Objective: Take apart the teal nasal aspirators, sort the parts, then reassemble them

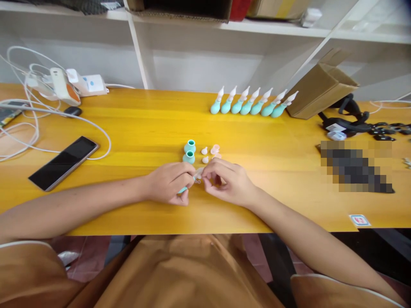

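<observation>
My left hand (171,183) is closed around a teal squeeze bulb (183,190), most of it hidden by the fingers. Close against it, my right hand (228,182) pinches a small translucent piece (199,173) at the bulb's end; its exact shape is too small to tell. Just beyond my hands two open-necked teal bulbs (189,157) stand upright, one behind the other. To their right lie small white nozzle tips (204,151) and pale pink cup-like pieces (215,149), partly covered by my right hand.
Several assembled teal bulbs with white tips (245,107) stand in a row at the back. A cardboard box (321,87) and black straps (348,122) are at right. A phone (64,163), a mouse (72,111), white cables (37,115) and chargers (93,84) occupy the left.
</observation>
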The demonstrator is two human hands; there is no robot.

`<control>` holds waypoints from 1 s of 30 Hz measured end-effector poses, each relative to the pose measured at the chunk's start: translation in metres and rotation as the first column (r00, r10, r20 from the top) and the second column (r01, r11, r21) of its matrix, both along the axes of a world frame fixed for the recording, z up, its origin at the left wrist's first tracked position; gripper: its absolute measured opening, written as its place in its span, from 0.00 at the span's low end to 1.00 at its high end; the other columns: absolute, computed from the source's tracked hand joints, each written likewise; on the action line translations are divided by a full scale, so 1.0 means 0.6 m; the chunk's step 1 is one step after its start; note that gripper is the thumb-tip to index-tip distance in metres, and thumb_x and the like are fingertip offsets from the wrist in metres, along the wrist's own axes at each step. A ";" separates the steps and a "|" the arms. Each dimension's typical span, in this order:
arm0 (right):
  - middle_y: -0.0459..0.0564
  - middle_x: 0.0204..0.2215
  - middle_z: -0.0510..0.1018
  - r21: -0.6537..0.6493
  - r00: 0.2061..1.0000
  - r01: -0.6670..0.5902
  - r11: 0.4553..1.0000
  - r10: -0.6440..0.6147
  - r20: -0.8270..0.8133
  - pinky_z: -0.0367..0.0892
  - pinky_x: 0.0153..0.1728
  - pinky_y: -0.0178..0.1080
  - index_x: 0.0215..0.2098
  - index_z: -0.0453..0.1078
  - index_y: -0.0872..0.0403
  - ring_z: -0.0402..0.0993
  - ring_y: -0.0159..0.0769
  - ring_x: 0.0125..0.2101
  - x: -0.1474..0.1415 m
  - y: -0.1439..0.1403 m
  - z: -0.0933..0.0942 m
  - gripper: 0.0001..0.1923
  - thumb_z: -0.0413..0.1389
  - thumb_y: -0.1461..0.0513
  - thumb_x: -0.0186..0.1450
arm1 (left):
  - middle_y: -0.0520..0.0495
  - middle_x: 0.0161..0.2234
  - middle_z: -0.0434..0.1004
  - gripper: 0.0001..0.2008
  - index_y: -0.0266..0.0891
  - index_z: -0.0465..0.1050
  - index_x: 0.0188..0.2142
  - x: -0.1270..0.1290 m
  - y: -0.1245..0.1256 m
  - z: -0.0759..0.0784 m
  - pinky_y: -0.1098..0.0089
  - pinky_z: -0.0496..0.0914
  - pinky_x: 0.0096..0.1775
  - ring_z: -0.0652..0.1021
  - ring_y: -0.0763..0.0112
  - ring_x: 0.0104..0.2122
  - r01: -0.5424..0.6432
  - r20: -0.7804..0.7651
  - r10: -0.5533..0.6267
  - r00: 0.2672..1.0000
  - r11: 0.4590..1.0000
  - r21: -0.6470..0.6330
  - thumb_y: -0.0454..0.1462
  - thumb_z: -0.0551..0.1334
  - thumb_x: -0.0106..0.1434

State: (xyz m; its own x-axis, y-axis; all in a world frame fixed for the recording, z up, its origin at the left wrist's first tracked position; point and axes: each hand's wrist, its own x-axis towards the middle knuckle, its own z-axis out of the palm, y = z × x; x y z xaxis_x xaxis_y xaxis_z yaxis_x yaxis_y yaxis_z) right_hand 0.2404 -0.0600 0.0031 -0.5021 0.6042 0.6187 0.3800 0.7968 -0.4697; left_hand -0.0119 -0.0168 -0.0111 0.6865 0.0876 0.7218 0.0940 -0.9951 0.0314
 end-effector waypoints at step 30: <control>0.40 0.26 0.68 -0.053 0.992 0.114 0.992 -0.111 0.052 0.60 0.27 0.32 0.33 0.64 0.50 0.63 0.28 0.24 -0.005 0.009 -0.017 0.10 0.57 0.71 0.61 | 0.44 0.40 0.80 0.12 0.42 0.68 0.44 0.002 0.000 0.006 0.68 0.80 0.36 0.82 0.64 0.38 -0.032 0.013 0.032 0.999 0.999 0.000 0.31 0.65 0.62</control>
State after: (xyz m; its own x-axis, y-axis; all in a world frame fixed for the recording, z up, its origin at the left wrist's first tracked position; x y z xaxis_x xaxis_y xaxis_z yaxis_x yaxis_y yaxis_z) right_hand 0.2375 -0.0549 -0.0074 -0.4579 0.6914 0.5588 0.4891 0.7208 -0.4912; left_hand -0.0107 -0.0165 -0.0074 0.6739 0.1093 0.7307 0.1254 -0.9916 0.0328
